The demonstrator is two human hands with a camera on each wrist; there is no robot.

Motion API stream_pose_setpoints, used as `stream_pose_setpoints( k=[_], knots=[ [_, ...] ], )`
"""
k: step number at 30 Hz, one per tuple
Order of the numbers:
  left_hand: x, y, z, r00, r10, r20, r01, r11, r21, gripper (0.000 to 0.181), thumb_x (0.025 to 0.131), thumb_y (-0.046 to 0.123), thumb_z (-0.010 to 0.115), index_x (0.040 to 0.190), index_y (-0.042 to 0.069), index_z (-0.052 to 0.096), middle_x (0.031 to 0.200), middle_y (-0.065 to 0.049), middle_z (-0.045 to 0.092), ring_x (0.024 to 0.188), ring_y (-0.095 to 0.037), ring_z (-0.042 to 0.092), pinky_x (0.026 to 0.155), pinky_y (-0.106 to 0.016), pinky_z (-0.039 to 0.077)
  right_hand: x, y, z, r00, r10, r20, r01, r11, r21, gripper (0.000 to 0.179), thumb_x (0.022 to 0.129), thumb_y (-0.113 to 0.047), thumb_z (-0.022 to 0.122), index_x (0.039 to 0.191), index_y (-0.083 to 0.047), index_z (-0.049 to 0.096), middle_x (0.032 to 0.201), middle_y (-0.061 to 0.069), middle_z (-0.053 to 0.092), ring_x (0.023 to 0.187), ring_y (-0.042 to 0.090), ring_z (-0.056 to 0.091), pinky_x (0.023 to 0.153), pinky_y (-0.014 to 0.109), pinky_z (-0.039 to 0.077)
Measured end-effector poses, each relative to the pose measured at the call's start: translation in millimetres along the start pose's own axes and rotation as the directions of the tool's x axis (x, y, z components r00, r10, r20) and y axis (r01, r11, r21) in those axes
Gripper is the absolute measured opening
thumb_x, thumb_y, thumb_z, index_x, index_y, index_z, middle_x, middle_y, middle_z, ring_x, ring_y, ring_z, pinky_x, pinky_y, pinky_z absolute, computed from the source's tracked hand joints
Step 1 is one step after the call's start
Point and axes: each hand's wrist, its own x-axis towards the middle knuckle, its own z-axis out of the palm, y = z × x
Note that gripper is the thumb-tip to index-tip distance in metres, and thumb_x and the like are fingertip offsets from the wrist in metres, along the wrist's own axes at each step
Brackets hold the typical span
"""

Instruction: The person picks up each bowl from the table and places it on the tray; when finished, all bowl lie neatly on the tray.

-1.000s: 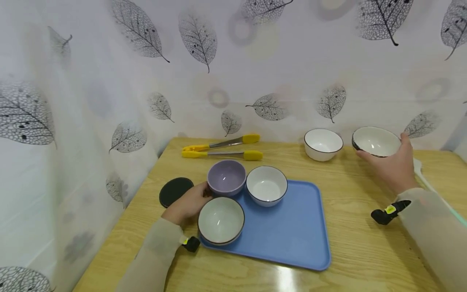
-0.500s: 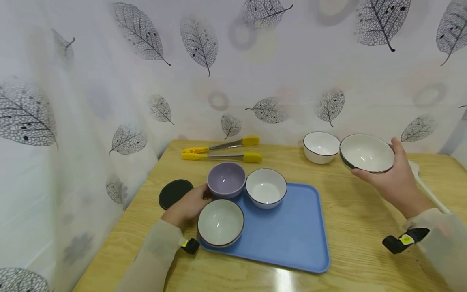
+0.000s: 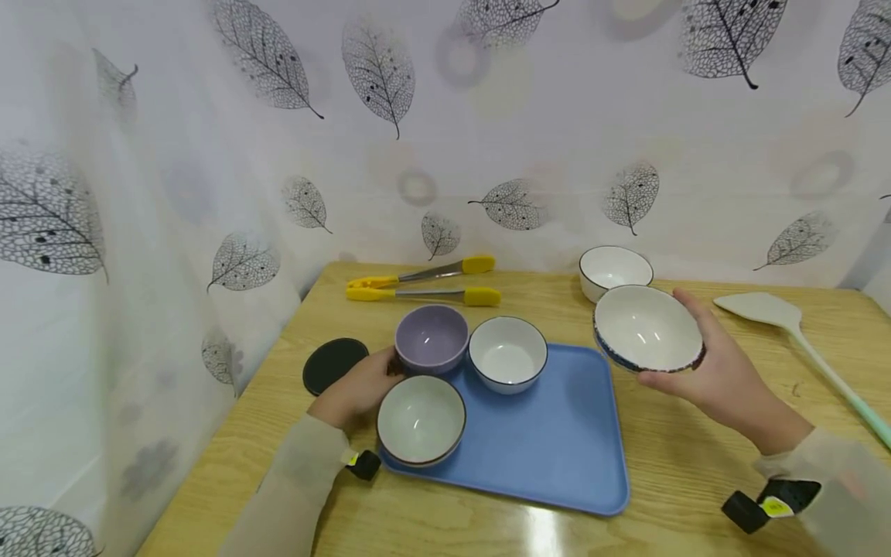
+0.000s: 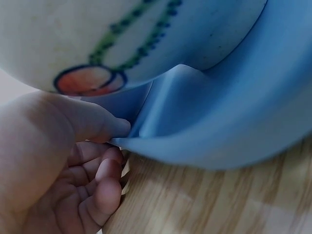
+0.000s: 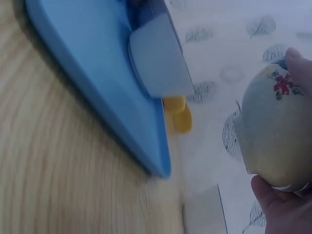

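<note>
My right hand [image 3: 731, 383] grips a white bowl [image 3: 649, 329] with a dark patterned rim, tilted and held up off the table near the tray's far right corner. Red flowers show on the outside of that bowl [image 5: 278, 126] in the right wrist view. My left hand [image 3: 362, 387] pinches the left edge of the blue tray [image 3: 550, 449], thumb above the rim and fingers curled beneath [image 4: 92, 161]. On the tray stand a purple bowl [image 3: 432, 338], a white bowl with a thin dark rim [image 3: 509, 352] and a pale bowl [image 3: 421, 420], painted outside with green and orange.
Yellow-tipped tongs [image 3: 425, 282] lie at the back left. A round black disc [image 3: 334, 365] is left of the tray. Another white bowl [image 3: 612, 267] stands at the back, partly behind the held bowl. A pale spatula [image 3: 800, 333] lies at the right.
My right hand has carried the patterned bowl leftward and nearer, towards the tray, uncovering the spatula. My left hand and the tray have stayed in place.
</note>
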Motion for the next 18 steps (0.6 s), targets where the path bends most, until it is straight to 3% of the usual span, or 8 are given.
stream_pose_setpoints(
  k=[3, 8, 13, 18],
  knots=[
    [0.8, -0.4, 0.4, 1.000, 0.011, -0.002, -0.011, 1.000, 0.010, 0.047, 0.100, 0.022, 0.058, 0.145, 0.011, 0.049, 0.141, -0.009, 0.058, 0.132, -0.028, 0.051, 0.110, -0.053, 0.039, -6.5, -7.3, 7.8, 0.999, -0.038, 0.036, 0.037, 0.999, 0.034, 0.121, 0.070, 0.000, 0.089, 0.162, -0.011, 0.012, 0.150, 0.027, 0.032, 0.109, -0.006, 0.044, 0.081, 0.005, 0.042],
    [0.6, -1.5, 0.1, 1.000, 0.011, -0.008, -0.011, 1.000, 0.017, 0.047, 0.100, 0.022, 0.058, 0.145, 0.011, 0.050, 0.141, -0.009, 0.058, 0.132, -0.028, 0.051, 0.110, -0.053, 0.039, -16.8, -22.9, 24.8, 0.987, -0.105, 0.123, 0.088, 0.987, 0.136, 0.127, 0.063, 0.007, 0.090, 0.163, -0.018, 0.014, 0.148, 0.024, 0.034, 0.113, -0.003, 0.049, 0.083, 0.012, 0.049],
    [1.0, -0.5, 0.0, 1.000, 0.016, -0.008, -0.016, 1.000, 0.027, 0.046, 0.100, 0.022, 0.057, 0.144, 0.010, 0.050, 0.141, -0.010, 0.058, 0.132, -0.028, 0.051, 0.111, -0.053, 0.039, -26.4, -33.9, 43.6, 0.959, -0.196, 0.204, 0.144, 0.959, 0.243, 0.131, 0.058, 0.008, 0.092, 0.162, -0.021, 0.018, 0.147, 0.018, 0.039, 0.117, 0.002, 0.053, 0.087, 0.021, 0.053],
    [1.4, -0.8, -0.1, 1.000, 0.013, -0.010, -0.012, 1.000, 0.021, 0.048, 0.100, 0.027, 0.060, 0.144, 0.013, 0.050, 0.140, -0.008, 0.058, 0.131, -0.027, 0.051, 0.110, -0.053, 0.039, -31.5, -34.2, 62.5, 0.920, -0.275, 0.278, 0.175, 0.925, 0.337, 0.125, 0.061, 0.001, 0.093, 0.161, -0.019, 0.021, 0.148, 0.007, 0.041, 0.120, 0.011, 0.055, 0.088, 0.027, 0.055]
  ],
)
